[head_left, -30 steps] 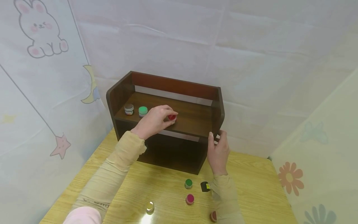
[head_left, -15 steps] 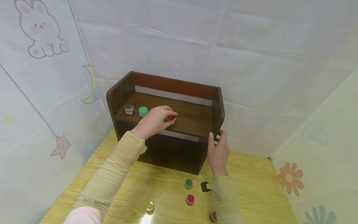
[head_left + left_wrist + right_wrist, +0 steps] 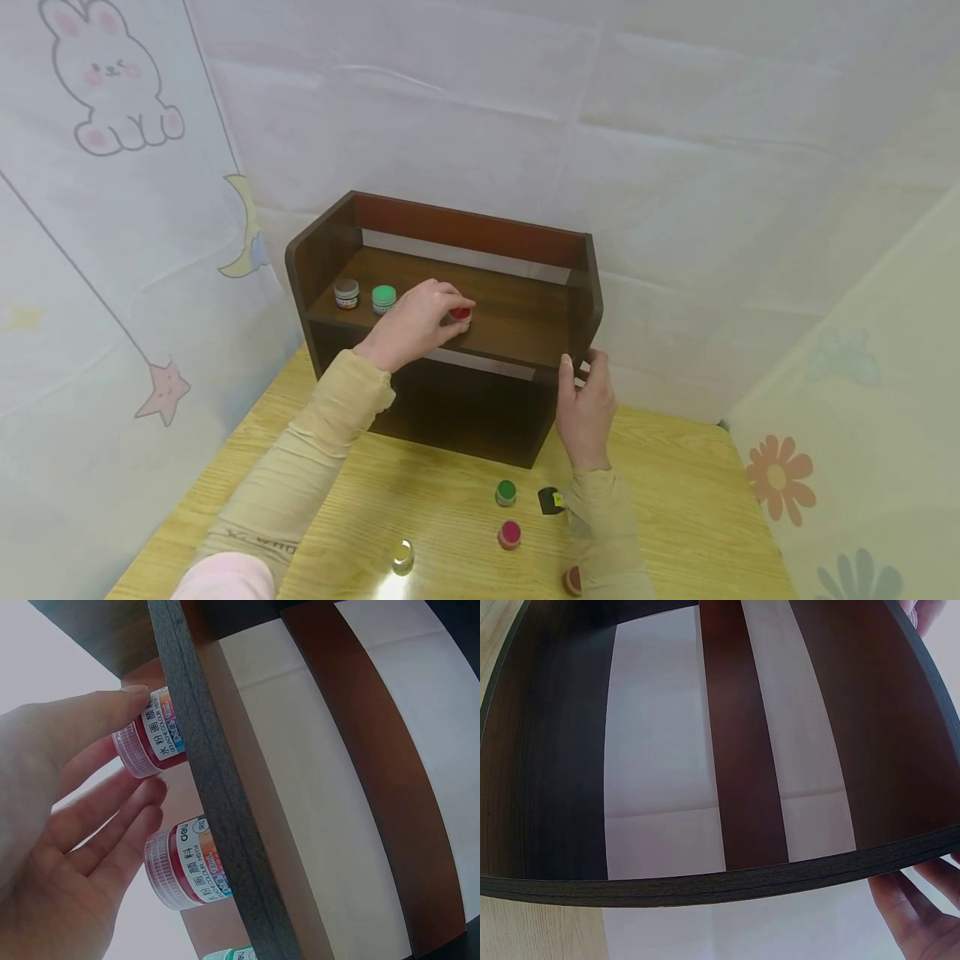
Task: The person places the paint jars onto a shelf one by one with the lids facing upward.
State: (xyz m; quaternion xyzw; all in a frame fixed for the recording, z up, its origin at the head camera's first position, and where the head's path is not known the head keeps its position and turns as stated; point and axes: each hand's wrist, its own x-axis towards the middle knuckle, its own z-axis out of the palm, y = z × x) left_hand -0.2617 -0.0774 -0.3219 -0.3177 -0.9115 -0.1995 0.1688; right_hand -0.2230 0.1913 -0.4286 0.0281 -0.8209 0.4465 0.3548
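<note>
My left hand [image 3: 416, 323] pinches a red paint jar [image 3: 460, 316] between thumb and fingers, at the front of the upper board of a dark brown shelf [image 3: 517, 312]. In the left wrist view this jar [image 3: 156, 735] stands at the board's edge, beside a second red paint jar [image 3: 187, 862]; the hand hides that second jar in the head view. Farther left on the board are a green-lidded jar [image 3: 384, 298] and a grey-lidded jar [image 3: 347, 293]. My right hand [image 3: 586, 412] grips the shelf's right side panel, thumb near its front edge and fingers on the outer side.
On the wooden table [image 3: 675, 500] before the shelf stand a dark green jar [image 3: 506, 492], a magenta jar [image 3: 509, 533], a yellow jar [image 3: 402, 556] and a brownish-red jar [image 3: 572, 580], partly behind the right sleeve. A black item [image 3: 550, 500] lies nearby. White printed cloth [image 3: 465, 125] hangs behind.
</note>
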